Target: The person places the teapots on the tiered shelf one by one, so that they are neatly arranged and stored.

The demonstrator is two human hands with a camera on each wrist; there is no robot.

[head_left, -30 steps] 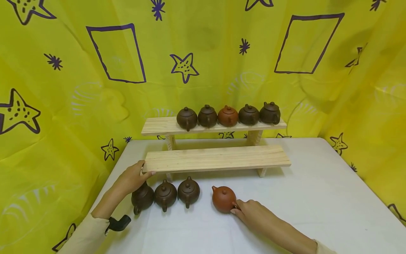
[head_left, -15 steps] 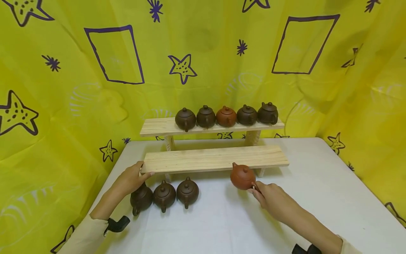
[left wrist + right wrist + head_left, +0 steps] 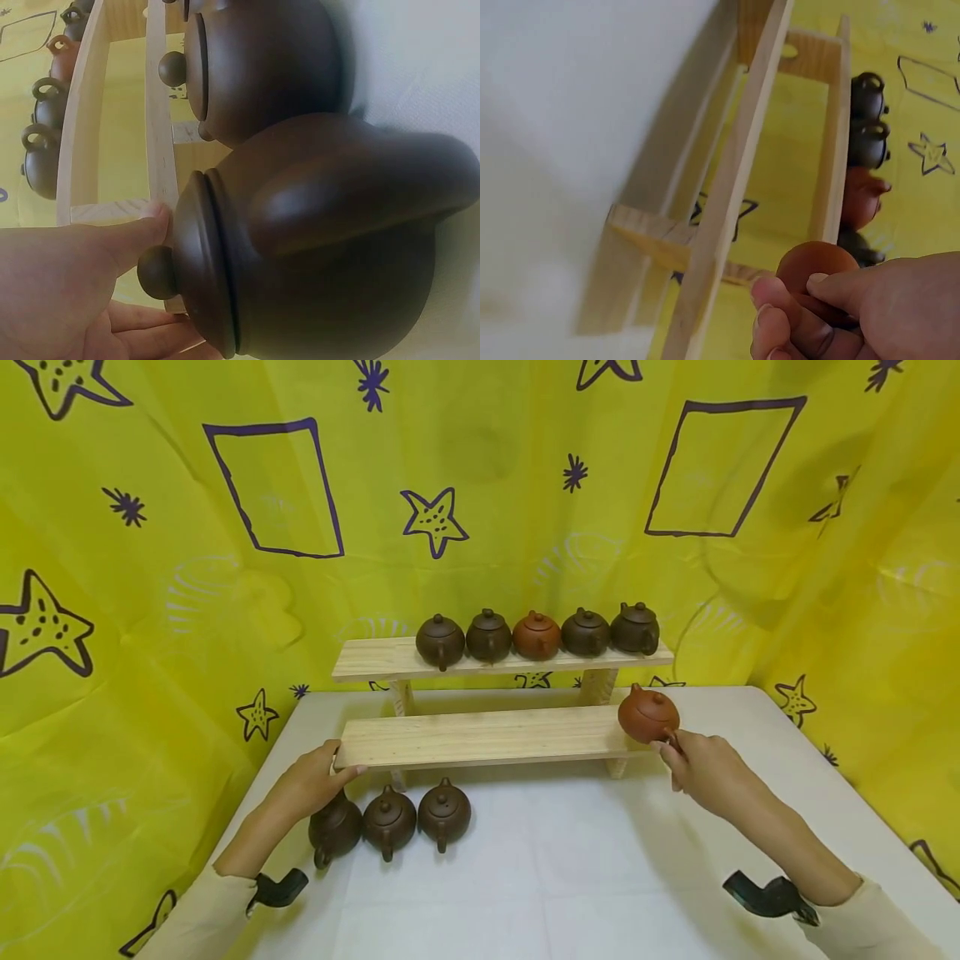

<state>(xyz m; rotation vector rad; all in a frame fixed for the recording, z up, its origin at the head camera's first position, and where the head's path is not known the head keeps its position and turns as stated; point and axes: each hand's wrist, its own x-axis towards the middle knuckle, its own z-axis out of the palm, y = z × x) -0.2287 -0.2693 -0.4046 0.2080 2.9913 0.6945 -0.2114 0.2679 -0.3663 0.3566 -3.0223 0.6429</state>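
My right hand (image 3: 716, 772) pinches the handle of a reddish-brown teapot (image 3: 648, 716), spout pointing away, over the right end of the lower shelf board. In the right wrist view, thumb and fingers close around that teapot (image 3: 817, 262), largely covering it. At the other end, my left hand (image 3: 311, 781) grips the corner of the wooden two-tier shelf (image 3: 480, 737), thumb along the front edge. Below that hand, a dark brown teapot (image 3: 335, 831) stands on the table; the left wrist view shows its lid and handle (image 3: 375, 199) close up.
Two more dark teapots, one middle (image 3: 388, 822) and one right (image 3: 444, 814), stand in the row before the shelf. The upper board (image 3: 375, 658) carries several dark teapots and one reddish teapot (image 3: 536, 637). A yellow patterned curtain (image 3: 495, 552) surrounds the white table (image 3: 480, 910).
My right hand has lifted the reddish teapot off the table and carried it right and away, up to the lower board's right end. My left hand stays at the shelf's left corner.
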